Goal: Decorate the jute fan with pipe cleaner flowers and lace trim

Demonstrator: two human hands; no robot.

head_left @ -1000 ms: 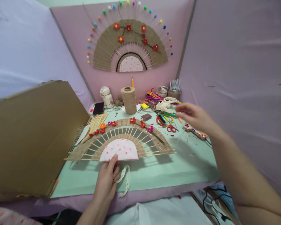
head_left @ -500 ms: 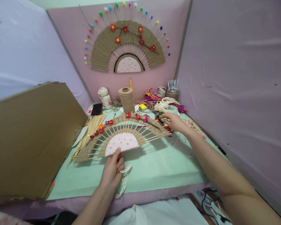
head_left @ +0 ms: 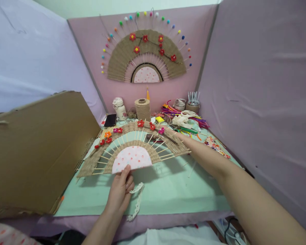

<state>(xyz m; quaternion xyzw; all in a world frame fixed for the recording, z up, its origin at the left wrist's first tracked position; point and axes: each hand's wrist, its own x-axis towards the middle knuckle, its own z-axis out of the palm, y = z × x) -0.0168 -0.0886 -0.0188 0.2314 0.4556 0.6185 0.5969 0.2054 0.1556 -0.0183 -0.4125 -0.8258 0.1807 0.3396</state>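
My left hand (head_left: pixel 122 185) grips the bottom edge of a woven twine fan (head_left: pixel 153 154), with its thumb on the pink dotted half-circle (head_left: pixel 132 158). Thin sticks form the ribs, and red, orange and magenta flowers dot its outer band. A white lace strip (head_left: pixel 137 202) hangs beside my left fingers; whether they pinch it is unclear. My right forearm (head_left: pixel 206 158) reaches behind the fan's right side, and the fan hides most of that hand, so its fingers cannot be made out. Green-handled scissors or pliers (head_left: pixel 188 130) lie just beyond the arm.
A twine spool (head_left: pixel 142 109), a white bottle (head_left: pixel 120 110) and a phone (head_left: pixel 110 120) stand or lie at the back. Coloured pipe cleaners (head_left: pixel 172 109) and a jar of clear sticks (head_left: pixel 193 106) are at back right. Cardboard (head_left: pixel 40 153) blocks the left; another fan (head_left: pixel 122 58) hangs on the wall.
My right hand has moved left and away from me, from the fan's right end to behind it. The fan stays in my left hand, and the view has shifted slightly.
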